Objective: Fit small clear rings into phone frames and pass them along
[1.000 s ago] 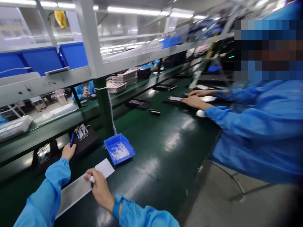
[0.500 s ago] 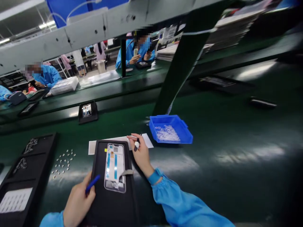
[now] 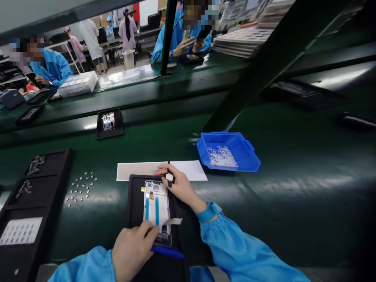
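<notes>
A phone frame point(image 3: 163, 204) with two blue strips lies in a black tray point(image 3: 134, 201) in front of me. My left hand point(image 3: 132, 248) is closed over the frame's lower left part, fingertips at its surface. It also holds a slim blue pen-like tool point(image 3: 169, 251), which points right across the tray. A grey ribbon-like strip point(image 3: 174, 221) sticks out past the frame's lower right side. At the frame's top right corner, my right hand point(image 3: 183, 188) is closed around a slim black tool point(image 3: 169, 183) with a white piece on it. The black tool's exact kind is unclear.
Behind the tray lies a paper strip point(image 3: 190, 170). A blue bin point(image 3: 249, 158) of small clear parts stands right of it. Small metal pieces point(image 3: 80, 191) are scattered left, beside a compartmented black tray point(image 3: 55, 196). A slanted green post point(image 3: 258, 74) rises behind; co-workers sit opposite.
My left hand has moved right, from the tray's left edge onto the phone frame's lower part, and the blue tool has swung to point right. My right hand stays by the frame's top. The view has shifted.
</notes>
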The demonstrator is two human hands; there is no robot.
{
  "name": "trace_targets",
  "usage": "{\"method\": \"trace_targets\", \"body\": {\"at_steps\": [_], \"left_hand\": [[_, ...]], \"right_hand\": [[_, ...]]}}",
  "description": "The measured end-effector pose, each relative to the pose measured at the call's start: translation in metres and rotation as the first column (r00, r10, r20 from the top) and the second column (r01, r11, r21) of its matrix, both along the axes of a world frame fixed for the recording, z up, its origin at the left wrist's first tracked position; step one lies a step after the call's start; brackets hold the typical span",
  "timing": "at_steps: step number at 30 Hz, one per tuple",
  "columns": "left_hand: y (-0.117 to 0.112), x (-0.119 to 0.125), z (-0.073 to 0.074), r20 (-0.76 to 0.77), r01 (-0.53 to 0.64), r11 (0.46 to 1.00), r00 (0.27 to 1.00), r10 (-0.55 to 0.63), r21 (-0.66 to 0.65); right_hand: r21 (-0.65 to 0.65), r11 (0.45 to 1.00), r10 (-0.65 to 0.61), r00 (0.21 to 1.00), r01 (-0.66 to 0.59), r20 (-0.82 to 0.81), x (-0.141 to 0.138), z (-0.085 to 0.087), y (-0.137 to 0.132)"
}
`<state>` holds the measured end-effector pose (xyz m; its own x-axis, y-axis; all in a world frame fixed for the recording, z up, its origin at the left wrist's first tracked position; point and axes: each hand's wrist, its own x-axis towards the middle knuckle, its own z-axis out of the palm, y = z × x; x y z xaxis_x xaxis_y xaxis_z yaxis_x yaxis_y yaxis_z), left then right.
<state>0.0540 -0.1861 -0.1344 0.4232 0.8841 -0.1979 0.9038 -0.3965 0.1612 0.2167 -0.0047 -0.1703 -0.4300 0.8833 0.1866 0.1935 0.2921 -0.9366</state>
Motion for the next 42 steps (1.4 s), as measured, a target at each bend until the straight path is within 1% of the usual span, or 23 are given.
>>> {"method": "trace_targets", "body": {"at_steps": [2, 4, 7, 9, 11, 13, 14, 15, 17, 19, 21, 23, 25, 26, 28, 29, 30, 31, 32, 34, 37, 39, 42], "left_hand": [[-0.001, 0.005, -0.003, -0.011, 0.043, 0.999, 0.999, -0.043, 0.001], [-0.009, 0.006, -0.006, 0.012, 0.085, 0.996, 0.996, -0.085, 0.016], [-0.023, 0.006, -0.009, 0.055, 0.086, 0.996, 0.995, -0.087, 0.029], [-0.029, 0.005, -0.008, 0.094, 0.041, 0.999, 0.995, -0.043, 0.025], [-0.03, 0.001, -0.004, 0.2, -0.023, 0.999, 0.98, 0.016, 0.035], [-0.029, -0.005, 0.003, 0.387, -0.131, 0.988, 0.918, 0.088, 0.085], [-0.027, -0.009, 0.007, 0.493, -0.208, 0.971, 0.861, 0.124, 0.119], [-0.026, -0.014, 0.012, 0.595, -0.299, 0.941, 0.789, 0.151, 0.158], [-0.025, -0.024, 0.02, 0.756, -0.49, 0.845, 0.631, 0.174, 0.215], [-0.026, -0.035, 0.024, 0.843, -0.637, 0.736, 0.508, 0.178, 0.229], [-0.028, -0.049, 0.022, 0.897, -0.729, 0.656, 0.403, 0.181, 0.195], [-0.033, -0.066, 0.017, 0.947, -0.802, 0.588, 0.264, 0.185, 0.108], [-0.04, -0.087, 0.012, 0.976, -0.877, 0.481, 0.108, 0.189, 0.004], [-0.043, -0.098, 0.01, 0.978, -0.913, 0.407, 0.049, 0.204, -0.04], [-0.05, -0.12, 0.005, 0.965, -0.968, 0.238, -0.018, 0.26, -0.082], [-0.053, -0.13, 0.003, 0.951, -0.984, 0.159, -0.027, 0.308, -0.079], [-0.055, -0.139, 0.0, 0.932, -0.993, 0.098, -0.026, 0.361, -0.066], [-0.058, -0.147, -0.004, 0.911, -0.997, 0.059, -0.021, 0.411, -0.049], [-0.06, -0.154, -0.008, 0.893, -0.999, 0.038, -0.012, 0.449, -0.032], [-0.062, -0.165, -0.018, 0.868, -1.0, 0.026, 0.006, 0.496, -0.008], [-0.062, -0.174, -0.032, 0.859, -1.0, 0.025, 0.022, 0.511, 0.011], [-0.061, -0.177, -0.037, 0.85, -0.999, 0.045, 0.034, 0.525, 0.012], [-0.059, -0.18, -0.041, 0.837, -0.997, 0.081, 0.047, 0.545, 0.003]], "right_hand": [[-0.006, 0.999, 0.04, 0.999, -0.04, 0.026, 0.001, 0.001, 0.0], [-0.007, 0.998, 0.068, 0.997, -0.068, 0.045, 0.001, 0.0, 0.001], [0.015, 0.996, 0.092, 0.993, -0.093, 0.075, 0.001, -0.004, 0.0], [0.038, 0.994, 0.095, 0.991, -0.099, 0.098, 0.002, -0.006, 0.0], [0.067, 0.992, 0.101, 0.988, -0.109, 0.119, 0.002, -0.006, 0.001], [0.112, 0.986, 0.111, 0.985, -0.126, 0.131, -0.001, -0.005, 0.003], [0.133, 0.982, 0.114, 0.984, -0.132, 0.137, -0.003, -0.005, 0.004], [0.152, 0.979, 0.116, 0.983, -0.138, 0.144, -0.005, -0.005, 0.004], [0.174, 0.973, 0.124, 0.979, -0.152, 0.163, -0.011, -0.008, 0.005], [0.175, 0.972, 0.124, 0.977, -0.154, 0.174, -0.015, -0.011, 0.005], [0.165, 0.981, 0.072, 0.984, -0.1, 0.166, -0.016, -0.013, 0.002], [0.16, 0.987, -0.055, 0.988, 0.032, 0.141, -0.014, -0.01, -0.002], [0.134, 0.973, -0.204, 0.974, 0.19, 0.098, -0.011, -0.003, -0.006], [0.108, 0.958, -0.274, 0.959, 0.265, 0.075, -0.01, 0.001, -0.007], [0.038, 0.92, -0.39, 0.92, 0.389, 0.027, -0.01, 0.006, -0.008], [0.001, 0.904, -0.427, 0.904, 0.427, 0.002, -0.01, 0.006, -0.007], [-0.035, 0.893, -0.449, 0.893, 0.449, -0.022, -0.011, 0.005, -0.006], [-0.074, 0.885, -0.464, 0.885, 0.46, -0.044, -0.012, 0.003, -0.004], [-0.113, 0.882, -0.465, 0.883, 0.457, -0.059, -0.013, 0.0, -0.003], [-0.179, 0.874, -0.469, 0.881, 0.451, -0.07, -0.015, -0.006, 0.0], [-0.232, 0.848, -0.504, 0.861, 0.477, -0.073, -0.017, -0.01, 0.003], [-0.254, 0.83, -0.53, 0.843, 0.496, -0.086, -0.019, -0.007, 0.003], [-0.28, 0.811, -0.556, 0.825, 0.514, -0.097, -0.022, -0.003, 0.004]]}}
